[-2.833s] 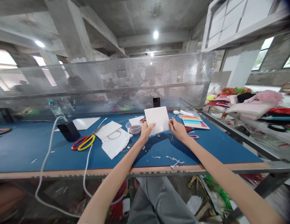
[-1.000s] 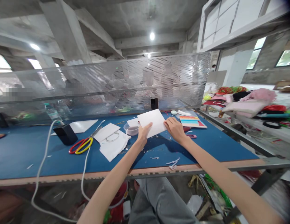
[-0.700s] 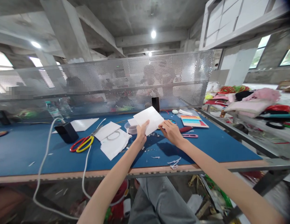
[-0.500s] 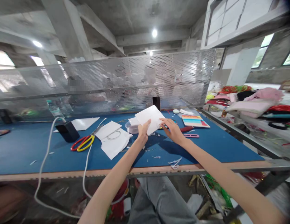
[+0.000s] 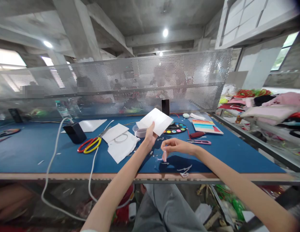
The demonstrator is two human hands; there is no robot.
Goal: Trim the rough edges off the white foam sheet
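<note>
My left hand (image 5: 151, 134) grips the lower edge of a white square card (image 5: 157, 120), thumb on top, held tilted above the blue table. To the right and nearer me, my right hand (image 5: 172, 146) is pinched on a small pale strip (image 5: 165, 156) just over the table. Thin white scraps (image 5: 185, 170) lie near the front edge. A paint palette (image 5: 176, 128) with coloured dots sits behind my right hand. Left of my left hand are white papers (image 5: 123, 146) with a ring on them, and a clear round container (image 5: 140, 131), partly hidden by the card.
Scissors with red and yellow handles (image 5: 91, 145), a black box (image 5: 74, 132) and a white cable (image 5: 52, 154) are on the left. At right lie a pink cutter (image 5: 200, 141), a red-handled tool (image 5: 197, 134) and a painted board (image 5: 207, 126). A perforated screen (image 5: 140, 83) stands behind.
My right hand has left the card and moved down toward the table with a pale strip. My left hand still holds the card, now tilted differently. The view has shifted slightly.
</note>
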